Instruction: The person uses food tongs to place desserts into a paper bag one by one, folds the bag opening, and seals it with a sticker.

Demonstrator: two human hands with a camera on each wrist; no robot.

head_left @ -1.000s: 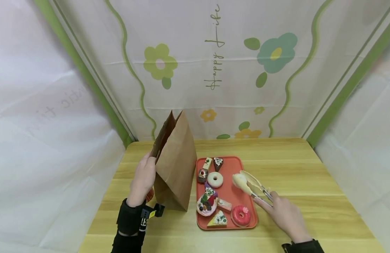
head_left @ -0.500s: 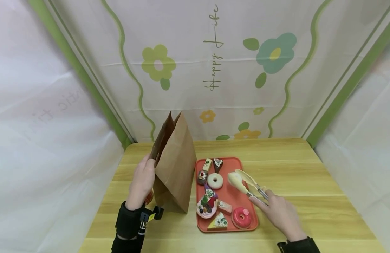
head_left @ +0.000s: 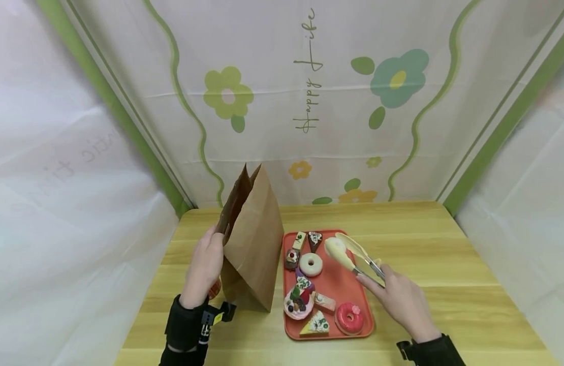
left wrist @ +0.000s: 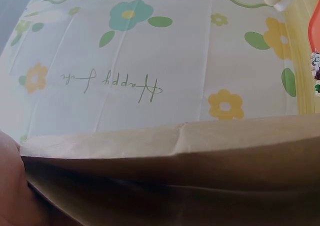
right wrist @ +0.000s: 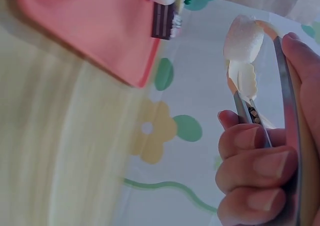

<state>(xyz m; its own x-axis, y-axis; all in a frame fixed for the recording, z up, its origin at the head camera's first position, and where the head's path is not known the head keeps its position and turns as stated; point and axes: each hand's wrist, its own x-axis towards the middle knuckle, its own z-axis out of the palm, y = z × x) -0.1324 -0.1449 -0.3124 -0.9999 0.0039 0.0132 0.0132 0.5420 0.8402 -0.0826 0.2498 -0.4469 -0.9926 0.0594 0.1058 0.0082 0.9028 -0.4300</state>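
My left hand (head_left: 204, 264) grips the near-left edge of a brown paper bag (head_left: 258, 244), whose mouth gapes upward. In the left wrist view the bag's rim (left wrist: 180, 141) runs across, its inside dark. My right hand (head_left: 404, 301) holds a pair of cream-tipped metal tongs (head_left: 367, 261) over the tray's right side. Between the tong tips is a white, rough-surfaced piece (right wrist: 243, 39), seen best in the right wrist view; its kind is unclear. The red tray (head_left: 341, 284) carries a white donut (head_left: 311, 265), a pink donut (head_left: 348, 318) and several small cakes.
Cake pieces crowd the tray's left side, close beside the bag. A round reddish thing (head_left: 215, 290) sits partly hidden behind my left wrist and the bag. The wooden table (head_left: 446, 274) meets a printed cloth backdrop (head_left: 273, 132) at its far edge, with cloth at both sides.
My right hand has moved left and away from me, carrying the tongs with the white piece further over the tray. The left hand stays on the bag's edge.
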